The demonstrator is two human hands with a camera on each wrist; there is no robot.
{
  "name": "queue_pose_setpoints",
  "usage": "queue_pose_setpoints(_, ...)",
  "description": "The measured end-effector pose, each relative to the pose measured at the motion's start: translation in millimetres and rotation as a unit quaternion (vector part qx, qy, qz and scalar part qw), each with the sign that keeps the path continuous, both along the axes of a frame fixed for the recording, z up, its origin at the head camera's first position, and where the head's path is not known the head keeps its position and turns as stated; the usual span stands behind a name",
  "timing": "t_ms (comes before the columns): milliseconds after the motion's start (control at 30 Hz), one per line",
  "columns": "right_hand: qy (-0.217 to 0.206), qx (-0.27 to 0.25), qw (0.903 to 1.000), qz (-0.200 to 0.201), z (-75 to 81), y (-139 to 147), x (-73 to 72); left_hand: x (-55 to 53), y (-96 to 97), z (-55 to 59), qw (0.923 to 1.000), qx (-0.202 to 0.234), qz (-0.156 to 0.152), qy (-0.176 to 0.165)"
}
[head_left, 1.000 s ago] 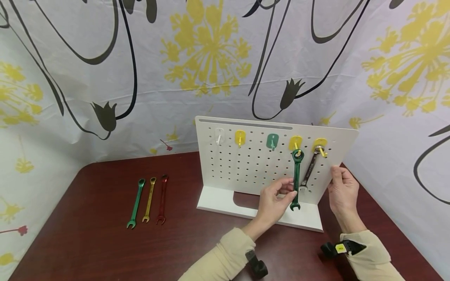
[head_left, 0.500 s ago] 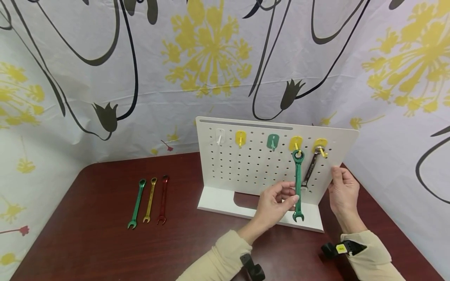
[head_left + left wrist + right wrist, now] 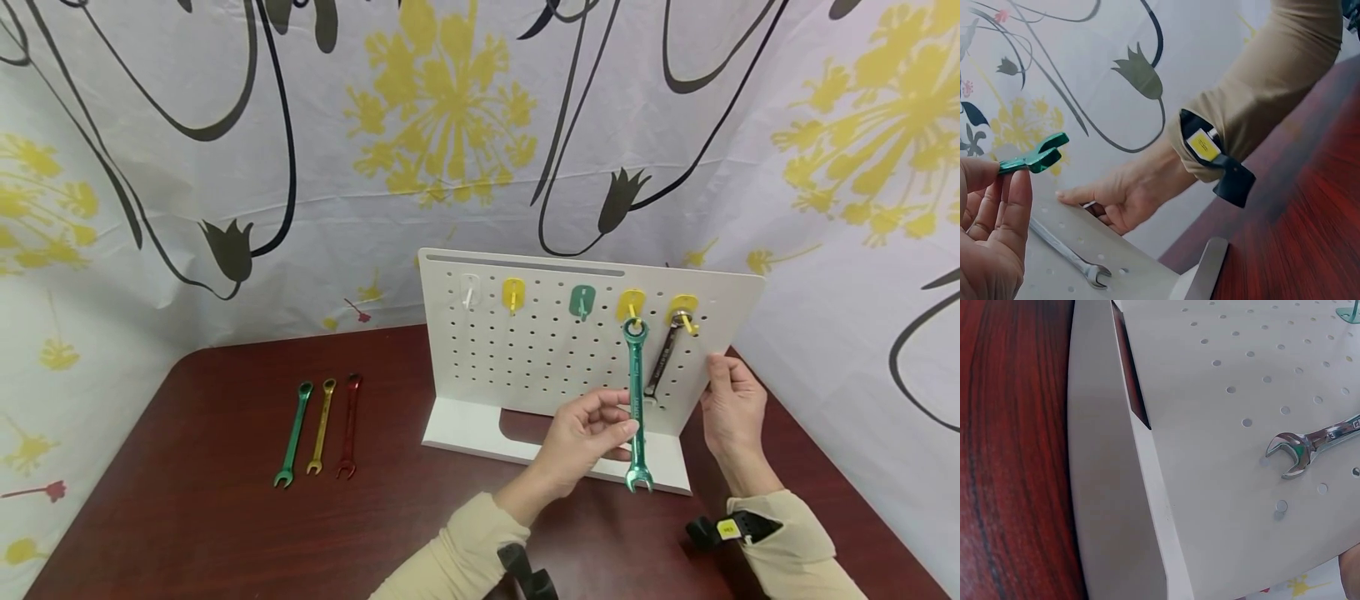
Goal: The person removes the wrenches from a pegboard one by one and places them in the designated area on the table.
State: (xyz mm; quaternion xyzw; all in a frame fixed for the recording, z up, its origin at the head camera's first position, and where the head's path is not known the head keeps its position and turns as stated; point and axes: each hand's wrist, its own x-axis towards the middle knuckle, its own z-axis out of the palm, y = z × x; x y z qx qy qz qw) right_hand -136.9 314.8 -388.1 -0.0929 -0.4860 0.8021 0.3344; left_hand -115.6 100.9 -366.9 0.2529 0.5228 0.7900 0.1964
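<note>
In the head view my left hand [image 3: 576,442] pinches a green combination wrench [image 3: 636,375] between thumb and fingers, partway down its shaft. Its ring end is at the tip of a yellow hook [image 3: 631,303]; whether the ring is around the hook I cannot tell. The open end juts out from the white pegboard [image 3: 525,350], and the left wrist view shows it past my fingertips [image 3: 1020,187]. My right hand [image 3: 733,408] grips the board's right edge. A silver wrench [image 3: 663,360] hangs from the rightmost yellow hook [image 3: 681,308], its lower end against the board in the right wrist view.
Left of the board, a green wrench [image 3: 294,435], a yellow wrench [image 3: 321,427] and a red wrench [image 3: 348,427] lie on the dark red table [image 3: 187,517]. A white hook [image 3: 468,292], another yellow hook [image 3: 513,295] and a green hook [image 3: 582,303] line the board's top.
The held wrench's open end has swung away from the board, toward the viewer and lower in view. My left hand has shifted slightly with it. My right hand stays at the board's edge.
</note>
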Motion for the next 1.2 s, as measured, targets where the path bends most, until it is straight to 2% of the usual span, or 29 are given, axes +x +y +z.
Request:
queue_pose_setpoints(300,-0.003,-0.007,1.0,0.0,-1.9,0,-0.2,1.3,-4.6,4.2,0.9993,0.025,-0.025,-0.013)
queue_pose_setpoints(533,0.004,-0.008,1.0,0.004,-2.0,-1,-1.1,0.5,-6.6,5.2,0.999,0.033,-0.026,-0.017)
queue_pose_setpoints(900,0.013,0.002,0.9999,0.008,-1.8,0,-0.6,-1.4,-19.3,0.2,0.9994,0.02,-0.029,0.0)
queue_pose_setpoints(1200,0.004,-0.008,1.0,0.001,-1.4,1,-1.2,-1.1,-29.4,-3.8,0.9995,0.003,-0.032,0.006)
